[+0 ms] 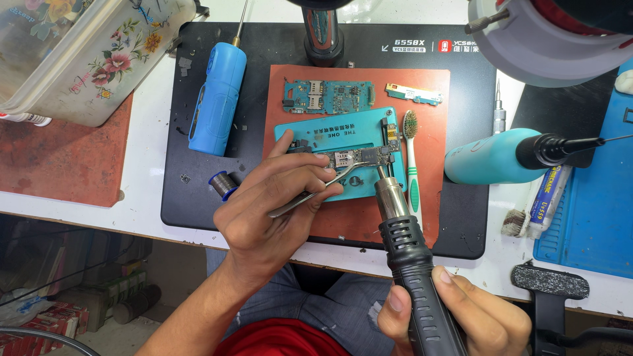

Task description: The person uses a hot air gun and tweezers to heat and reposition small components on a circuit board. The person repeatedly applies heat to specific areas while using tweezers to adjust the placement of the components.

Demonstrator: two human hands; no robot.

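Steel tweezers (316, 191) in left hand (270, 211) | right hand (461, 313) grips hot-air gun (412, 264) (over board (359, 157))

Shiny metal tweezers (310, 192); matt black plastic hot-air handle (422, 277); matt rubber mat (432, 125).

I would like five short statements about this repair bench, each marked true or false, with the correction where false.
1. The left hand holds metal tweezers over the circuit board. True.
2. The right hand grips a screwdriver. False: it grips a black hot air gun, nozzle toward the board.
3. The board sits in a teal holder on an orange mat. True.
4. The toothbrush lies left of the holder. False: it lies at its right edge.
5. A second circuit board lies above the holder. True.
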